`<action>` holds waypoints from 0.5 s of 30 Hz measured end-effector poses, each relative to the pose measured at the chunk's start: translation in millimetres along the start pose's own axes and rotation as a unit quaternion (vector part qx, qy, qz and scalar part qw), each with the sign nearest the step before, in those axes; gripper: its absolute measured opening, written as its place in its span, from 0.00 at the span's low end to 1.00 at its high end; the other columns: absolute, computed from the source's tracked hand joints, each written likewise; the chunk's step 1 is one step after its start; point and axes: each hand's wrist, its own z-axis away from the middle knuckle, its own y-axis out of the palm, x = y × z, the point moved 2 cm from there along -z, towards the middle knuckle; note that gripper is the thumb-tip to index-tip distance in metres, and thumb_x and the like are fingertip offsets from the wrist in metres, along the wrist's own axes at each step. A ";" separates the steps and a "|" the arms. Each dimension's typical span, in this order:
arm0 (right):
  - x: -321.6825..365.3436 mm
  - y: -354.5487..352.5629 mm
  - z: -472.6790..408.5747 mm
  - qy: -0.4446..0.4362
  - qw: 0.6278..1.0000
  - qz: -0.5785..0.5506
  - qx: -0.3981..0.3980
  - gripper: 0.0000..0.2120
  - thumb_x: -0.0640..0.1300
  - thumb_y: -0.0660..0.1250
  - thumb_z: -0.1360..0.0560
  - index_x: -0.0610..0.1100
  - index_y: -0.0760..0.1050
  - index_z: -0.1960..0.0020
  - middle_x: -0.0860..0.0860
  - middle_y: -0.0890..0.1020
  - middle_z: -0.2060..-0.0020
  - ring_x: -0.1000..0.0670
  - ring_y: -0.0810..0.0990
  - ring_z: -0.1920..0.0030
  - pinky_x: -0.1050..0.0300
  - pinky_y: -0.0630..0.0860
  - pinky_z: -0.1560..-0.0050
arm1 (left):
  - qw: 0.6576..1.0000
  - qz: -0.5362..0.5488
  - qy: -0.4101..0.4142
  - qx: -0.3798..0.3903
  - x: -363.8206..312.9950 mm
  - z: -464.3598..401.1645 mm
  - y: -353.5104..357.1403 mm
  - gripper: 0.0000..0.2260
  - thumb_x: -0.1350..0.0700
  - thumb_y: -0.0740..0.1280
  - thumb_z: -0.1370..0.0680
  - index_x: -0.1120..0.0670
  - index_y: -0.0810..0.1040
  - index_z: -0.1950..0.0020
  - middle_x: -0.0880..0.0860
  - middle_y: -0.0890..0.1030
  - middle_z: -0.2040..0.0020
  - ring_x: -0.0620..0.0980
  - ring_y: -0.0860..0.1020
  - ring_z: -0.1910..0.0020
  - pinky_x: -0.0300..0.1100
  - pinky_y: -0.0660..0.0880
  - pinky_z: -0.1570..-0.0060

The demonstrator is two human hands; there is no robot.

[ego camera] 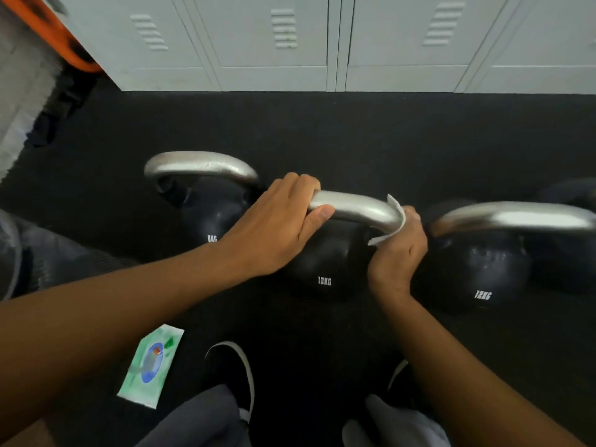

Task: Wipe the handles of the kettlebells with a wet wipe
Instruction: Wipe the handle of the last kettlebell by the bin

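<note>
Three black kettlebells stand in a row on the dark floor. The middle one (325,262), marked 12KG, has a silver handle (354,208). My left hand (277,227) grips the left end of that handle. My right hand (398,250) holds a white wet wipe (395,217) wrapped round the handle's right bend. On the left stands a smaller kettlebell (209,214) with its silver handle (200,166) bare. Another 12KG kettlebell (480,272) stands on the right, its handle (516,217) untouched.
A green pack of wet wipes (150,366) lies on the floor by my left foot. Grey lockers (290,43) line the back. An orange object (64,37) leans at the far left. My black shoes (232,369) are below the kettlebells.
</note>
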 end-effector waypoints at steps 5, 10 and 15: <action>11.9 1.6 -1.8 -0.117 0.992 0.035 0.018 0.17 0.44 0.52 0.18 0.40 0.70 0.61 0.53 0.72 0.69 0.43 0.73 0.65 0.41 0.71 0.63 | 1.000 0.001 0.022 -0.013 5.5 -2.7 1.1 0.18 0.41 0.53 0.15 0.54 0.70 0.40 0.49 0.70 0.48 0.48 0.69 0.53 0.43 0.68 0.52; 12.4 2.5 -2.9 -0.151 0.987 0.041 0.032 0.16 0.44 0.52 0.17 0.42 0.68 0.62 0.51 0.71 0.68 0.46 0.72 0.66 0.44 0.70 0.66 | 0.999 0.014 0.010 -0.027 3.8 -0.9 5.9 0.18 0.41 0.53 0.15 0.54 0.70 0.40 0.49 0.70 0.48 0.48 0.69 0.53 0.39 0.65 0.53; 1.5 -0.2 -8.9 -0.050 0.997 -0.026 0.049 0.17 0.41 0.53 0.17 0.34 0.68 0.61 0.45 0.72 0.66 0.46 0.71 0.63 0.42 0.70 0.61 | 0.997 0.039 -0.004 -0.073 2.1 -0.3 14.5 0.19 0.41 0.54 0.16 0.55 0.71 0.41 0.50 0.70 0.48 0.48 0.70 0.52 0.41 0.66 0.53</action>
